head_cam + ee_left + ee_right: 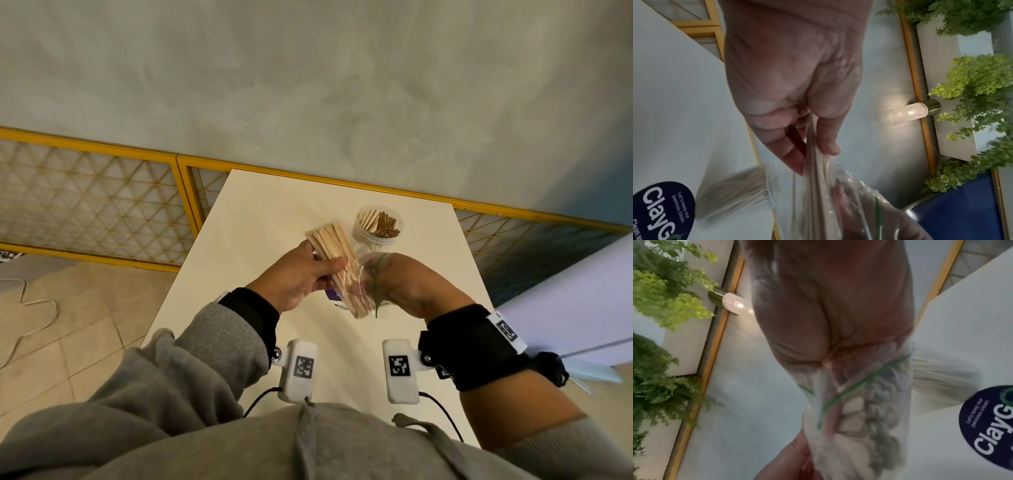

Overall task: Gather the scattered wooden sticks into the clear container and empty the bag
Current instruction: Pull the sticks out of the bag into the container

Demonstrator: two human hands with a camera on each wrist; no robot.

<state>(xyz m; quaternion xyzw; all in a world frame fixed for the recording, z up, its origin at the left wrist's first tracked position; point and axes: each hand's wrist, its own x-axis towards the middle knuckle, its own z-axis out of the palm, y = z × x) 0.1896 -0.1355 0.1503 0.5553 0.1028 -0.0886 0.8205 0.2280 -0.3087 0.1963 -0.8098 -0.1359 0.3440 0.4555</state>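
A bundle of flat wooden sticks [330, 245] is gripped by my left hand [308, 277], thumb across the front. The sticks' lower ends sit inside a clear zip bag [358, 294] with a green seal line. My right hand [400, 284] grips the bag's open end. In the left wrist view the sticks [813, 151] run between thumb and fingers into the bag [851, 194]. The right wrist view shows stick ends [853, 415] through the bag [869, 394]. The clear container [378, 228], holding several sticks, stands on the table just beyond both hands.
The white table [260, 219] is narrow, with floor to its left and a yellow-framed lattice fence [102, 202] behind. A dark round "ClayGo" label [663, 211] lies on the table under the hands. A cable [34, 308] lies on the floor at left.
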